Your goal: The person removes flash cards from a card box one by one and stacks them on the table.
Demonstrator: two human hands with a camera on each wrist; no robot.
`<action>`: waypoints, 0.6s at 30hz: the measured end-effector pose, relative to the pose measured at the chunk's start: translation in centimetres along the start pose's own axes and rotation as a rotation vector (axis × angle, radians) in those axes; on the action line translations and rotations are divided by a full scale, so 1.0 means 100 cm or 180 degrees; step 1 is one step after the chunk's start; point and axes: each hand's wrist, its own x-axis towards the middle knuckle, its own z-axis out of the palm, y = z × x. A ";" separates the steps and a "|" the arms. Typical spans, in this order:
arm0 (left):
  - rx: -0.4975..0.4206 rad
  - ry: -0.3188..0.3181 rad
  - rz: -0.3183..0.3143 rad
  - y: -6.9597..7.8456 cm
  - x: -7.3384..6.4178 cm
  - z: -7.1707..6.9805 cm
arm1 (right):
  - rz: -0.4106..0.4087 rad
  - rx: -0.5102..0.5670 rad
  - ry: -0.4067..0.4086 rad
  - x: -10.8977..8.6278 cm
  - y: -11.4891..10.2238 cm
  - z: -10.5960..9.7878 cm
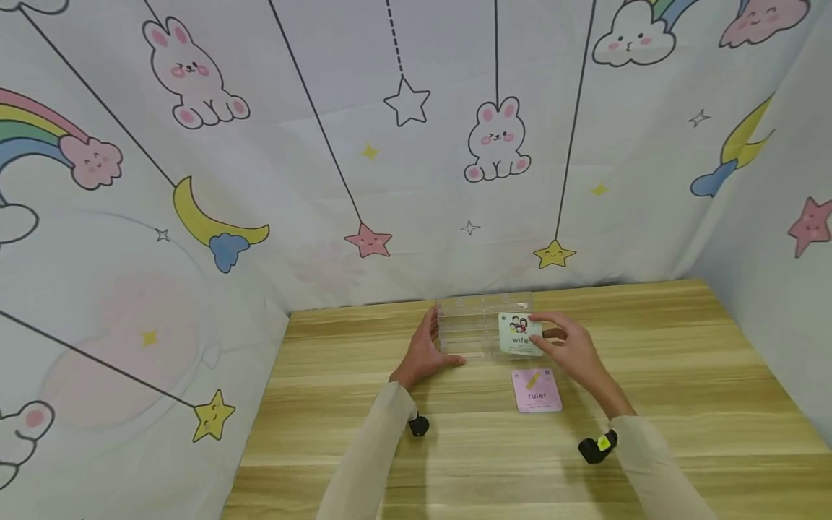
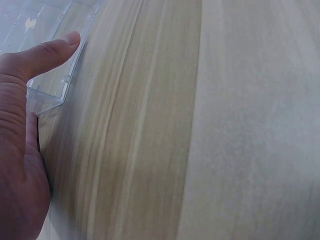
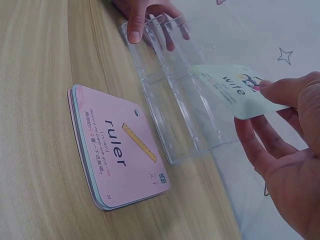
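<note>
A clear plastic tiered card rack [image 1: 464,334] stands on the table by the wall. My left hand [image 1: 424,354] grips its left end, thumb along the front edge and fingers around the side. In the right wrist view, my right hand [image 3: 295,145] pinches a pale green "wife" card [image 3: 227,95] by one edge, thumb on its printed face and fingers behind. The card is tilted, overlapping the rack's right half. In front of the rack lies a stack of cards [image 3: 122,150], its top one pink with "ruler" and a yellow ruler drawing.
The wood-grain table [image 1: 481,455] meets a white cloth backdrop [image 1: 422,188] printed with rabbits, stars and moons, right behind the rack. More of this cloth hangs at the left and right sides. Black cameras sit on both wrists.
</note>
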 end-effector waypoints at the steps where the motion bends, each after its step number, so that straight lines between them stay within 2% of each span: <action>1: -0.0004 0.0001 0.0002 0.000 0.000 0.000 | 0.0035 0.0025 -0.0014 -0.001 -0.001 -0.001; 18: -0.0065 -0.0001 -0.0011 -0.003 0.001 0.000 | 0.0284 0.0427 -0.0335 -0.014 -0.007 -0.013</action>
